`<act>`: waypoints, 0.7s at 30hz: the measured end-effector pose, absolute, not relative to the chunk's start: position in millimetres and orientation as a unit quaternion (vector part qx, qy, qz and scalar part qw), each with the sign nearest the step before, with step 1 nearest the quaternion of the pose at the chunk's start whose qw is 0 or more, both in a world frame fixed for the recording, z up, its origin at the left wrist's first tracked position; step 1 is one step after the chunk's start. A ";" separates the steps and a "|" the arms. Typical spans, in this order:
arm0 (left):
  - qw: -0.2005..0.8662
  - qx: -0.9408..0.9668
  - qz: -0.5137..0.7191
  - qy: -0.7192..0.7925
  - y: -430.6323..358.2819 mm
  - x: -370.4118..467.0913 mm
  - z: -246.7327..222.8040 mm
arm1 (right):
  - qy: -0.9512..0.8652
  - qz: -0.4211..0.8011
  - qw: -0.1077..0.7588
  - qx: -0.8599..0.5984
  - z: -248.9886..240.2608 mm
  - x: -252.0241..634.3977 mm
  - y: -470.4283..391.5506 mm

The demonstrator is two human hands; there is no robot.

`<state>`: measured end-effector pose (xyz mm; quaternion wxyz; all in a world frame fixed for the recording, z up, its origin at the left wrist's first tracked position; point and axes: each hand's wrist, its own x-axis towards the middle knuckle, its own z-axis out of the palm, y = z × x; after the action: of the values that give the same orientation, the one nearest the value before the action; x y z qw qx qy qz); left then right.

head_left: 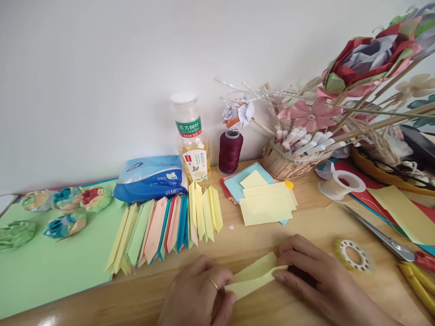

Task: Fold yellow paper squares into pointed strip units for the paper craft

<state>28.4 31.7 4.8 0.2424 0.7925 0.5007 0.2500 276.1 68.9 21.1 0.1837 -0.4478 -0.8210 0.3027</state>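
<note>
A pale yellow strip of paper (256, 281), folded lengthwise with its two halves standing apart, is held low over the table between my hands. My left hand (199, 292), with a ring on one finger, pinches its left end. At the right end, my right hand (316, 276) grips the paper between thumb and fingers. Just beyond lie flat yellow paper pieces (267, 210) on top of a light blue sheet (256, 170). To the left stands a row of folded paper strips (154, 231) in yellow, green, peach, red and blue.
Behind the row are a tissue pack (151, 176), a tea bottle (192, 145) and a maroon thread spool (230, 151). Paper rosettes (66, 226) sit on green sheets (44, 276). Rightward are a basket (295, 163) of markers and flowers, tape (354, 255), scissors (390, 244) and a white spool (340, 183).
</note>
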 end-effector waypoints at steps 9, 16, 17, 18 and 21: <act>0.213 0.802 0.244 0.502 31.4 31.0 2.9 | -0.853 0.138 0.218 -0.453 10.1 270.9 67.9; 0.082 0.851 0.241 0.460 40.9 33.2 4.4 | -0.853 0.114 0.232 -0.454 10.6 267.0 70.0; 0.069 0.853 0.240 0.458 41.3 33.8 4.5 | -0.852 0.116 0.230 -0.456 10.8 266.8 69.9; 0.060 0.855 0.241 0.455 41.4 34.3 4.6 | -0.851 0.116 0.229 -0.459 10.9 266.7 69.8; 0.052 0.858 0.240 0.451 40.9 35.0 4.8 | -0.848 0.119 0.219 -0.468 10.9 266.8 69.0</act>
<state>35.0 40.9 4.8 0.0519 0.8581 0.4509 0.2402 266.8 69.0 10.9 0.2185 -0.4677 -0.8482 0.1187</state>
